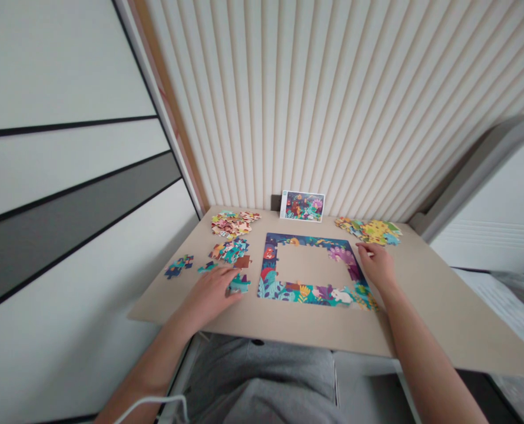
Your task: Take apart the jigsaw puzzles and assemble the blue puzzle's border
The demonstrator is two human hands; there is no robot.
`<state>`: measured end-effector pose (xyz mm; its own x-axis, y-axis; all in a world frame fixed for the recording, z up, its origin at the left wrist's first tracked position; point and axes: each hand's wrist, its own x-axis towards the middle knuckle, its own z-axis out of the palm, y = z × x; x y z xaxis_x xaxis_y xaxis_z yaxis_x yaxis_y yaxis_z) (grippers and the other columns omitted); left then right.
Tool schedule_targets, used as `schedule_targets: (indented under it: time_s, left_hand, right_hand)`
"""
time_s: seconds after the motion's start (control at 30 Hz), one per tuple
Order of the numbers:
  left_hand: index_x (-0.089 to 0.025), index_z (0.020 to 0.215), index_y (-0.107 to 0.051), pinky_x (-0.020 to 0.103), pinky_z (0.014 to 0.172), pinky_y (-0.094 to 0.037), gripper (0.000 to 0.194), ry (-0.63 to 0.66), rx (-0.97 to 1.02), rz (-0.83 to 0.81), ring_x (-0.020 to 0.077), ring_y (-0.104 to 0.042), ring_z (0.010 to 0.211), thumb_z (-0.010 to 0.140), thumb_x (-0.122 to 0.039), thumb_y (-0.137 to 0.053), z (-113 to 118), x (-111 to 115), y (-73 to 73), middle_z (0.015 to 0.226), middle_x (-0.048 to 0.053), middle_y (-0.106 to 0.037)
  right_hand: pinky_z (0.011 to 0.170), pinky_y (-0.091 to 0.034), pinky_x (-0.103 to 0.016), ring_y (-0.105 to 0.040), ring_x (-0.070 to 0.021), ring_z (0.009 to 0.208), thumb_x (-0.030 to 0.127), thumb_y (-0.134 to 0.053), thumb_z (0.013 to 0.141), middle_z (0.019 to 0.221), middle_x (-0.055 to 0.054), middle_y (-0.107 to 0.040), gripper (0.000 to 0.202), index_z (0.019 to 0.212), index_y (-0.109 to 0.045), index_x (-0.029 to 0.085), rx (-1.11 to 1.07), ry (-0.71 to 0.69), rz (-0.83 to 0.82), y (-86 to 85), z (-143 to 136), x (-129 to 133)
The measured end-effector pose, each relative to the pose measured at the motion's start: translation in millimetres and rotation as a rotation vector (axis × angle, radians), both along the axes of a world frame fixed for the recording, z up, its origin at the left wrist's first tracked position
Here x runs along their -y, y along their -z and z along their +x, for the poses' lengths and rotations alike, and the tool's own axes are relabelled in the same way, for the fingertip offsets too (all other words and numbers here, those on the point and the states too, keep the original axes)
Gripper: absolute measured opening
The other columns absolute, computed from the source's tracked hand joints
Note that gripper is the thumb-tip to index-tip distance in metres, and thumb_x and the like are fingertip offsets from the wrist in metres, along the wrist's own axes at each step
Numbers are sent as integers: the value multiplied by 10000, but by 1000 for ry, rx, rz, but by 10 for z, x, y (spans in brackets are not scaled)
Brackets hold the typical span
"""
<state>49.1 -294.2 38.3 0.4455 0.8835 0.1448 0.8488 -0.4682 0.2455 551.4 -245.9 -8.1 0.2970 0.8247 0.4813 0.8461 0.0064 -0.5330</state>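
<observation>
A jigsaw puzzle [268,284] lies on the table, its border joined into a rectangle round a bare middle. My left hand [211,294] is beside it on the left, fingers apart, its fingertips at a teal puzzle piece [239,284]. A brown piece [243,262] lies just above those fingers. My right hand [377,265] rests at the puzzle's upper right edge with its fingers curled together; whether anything small is between them cannot be made out. Near the left hand is a pile of blue and brown pieces [230,251].
A picture card [304,206] leans against the ribbed wall at the table's [288,323] back. Red and cream pieces [233,224] are heaped at the back left, yellow ones [374,231] at the back right. Blue-green pieces [179,266] lie far left. A white cable [156,399] crosses my left forearm.
</observation>
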Motion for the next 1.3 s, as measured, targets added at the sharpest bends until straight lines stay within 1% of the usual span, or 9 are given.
schedule_targets:
  time_s: [0.2,0.33,0.53,0.63,0.77,0.9,1.0,1.13,1.3]
  left_hand:
    - [-234,1366,-577,420,1080,-426,476,-24,43,-35,261,-595,1224,901,-322,-633,-38,1,102,1333,94,-646]
    - [-225,1340,-599,418,1044,-450,444,-36,27,-22,266,-618,1179,908,-319,-634,-47,-7,118,1280,102,-667]
    - [-242,1323,-604,422,1065,-442,430,-36,84,76,269,-591,1215,925,-404,-623,35,55,28,1317,88,-643]
    - [-242,1299,-611,394,1087,-425,398,98,157,105,248,-585,1216,936,-406,-618,371,-17,-124,1288,75,-653]
    - [-205,1240,-632,380,1026,-458,367,374,182,91,243,-609,1144,936,-410,-630,1190,-233,-255,1199,85,-675]
    - [-188,1149,-673,408,942,-484,295,453,120,132,280,-616,1069,914,-365,-660,2055,-416,-154,1068,108,-673]
    - [-199,1126,-685,429,948,-471,262,436,117,151,299,-587,1101,908,-342,-661,2501,-459,-8,1091,131,-646]
    - [-213,1110,-691,432,940,-462,219,406,136,140,302,-555,1128,922,-313,-639,2749,-438,154,1118,133,-617]
    - [-200,1105,-704,437,924,-445,235,402,136,153,301,-542,1097,969,-327,-561,2759,-426,258,1093,139,-599]
  right_hand:
    - [776,-489,-384,-653,-234,774,425,-483,875,1048,-92,-746,387,1024,-771,213,18,16,-43,30,26,-9]
    - [786,-492,-389,-662,-247,817,430,-486,869,1054,-99,-744,390,1016,-772,209,10,12,-43,36,30,-4]
    - [807,-503,-401,-665,-267,857,435,-499,866,1022,-120,-749,400,1012,-777,186,-19,-3,-29,51,28,-20]
    - [835,-507,-406,-669,-268,871,427,-498,864,1025,-115,-755,393,1001,-776,185,-39,3,-38,44,9,-21]
    - [895,-500,-410,-676,-270,911,406,-497,872,1023,-96,-763,357,977,-773,206,-61,14,-33,34,-15,-5]
    - [899,-502,-414,-679,-271,927,390,-486,882,1016,-81,-759,332,953,-763,222,-100,26,-50,47,-16,6]
    - [895,-508,-432,-680,-274,921,385,-477,884,1018,-81,-754,333,949,-757,218,-104,24,-53,66,-12,7]
    - [895,-513,-430,-684,-274,928,367,-479,886,1019,-80,-753,320,957,-756,224,-87,12,-55,66,-30,13]
    - [895,-509,-407,-678,-268,937,349,-486,887,1018,-81,-754,310,955,-763,229,-67,-6,-73,-1,-87,33]
